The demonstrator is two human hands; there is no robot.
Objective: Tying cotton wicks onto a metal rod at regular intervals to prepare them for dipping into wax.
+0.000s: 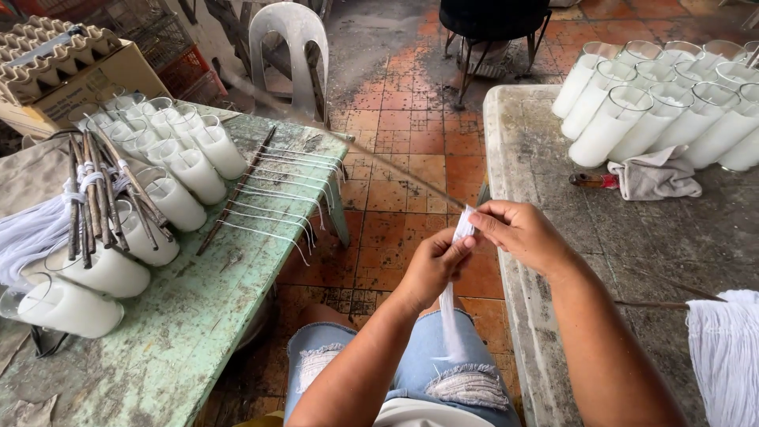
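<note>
both hands raised over the lap, left hand point(433, 265) and right hand point(518, 234) fingers pinched on white wick strands point(461, 231)

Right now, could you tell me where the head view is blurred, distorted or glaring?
Head view: even daylight without hard shadows; the thin stick running up from the hands smears near its far end; the white glass candle jars bow outward at the wide-angle edge; both hands, left hand and right hand, stay sharp.

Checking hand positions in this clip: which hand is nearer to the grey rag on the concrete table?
Right. The right hand sits just below-left of the grey rag, at the concrete table edge; the left hand is farther left, over the floor.
</note>
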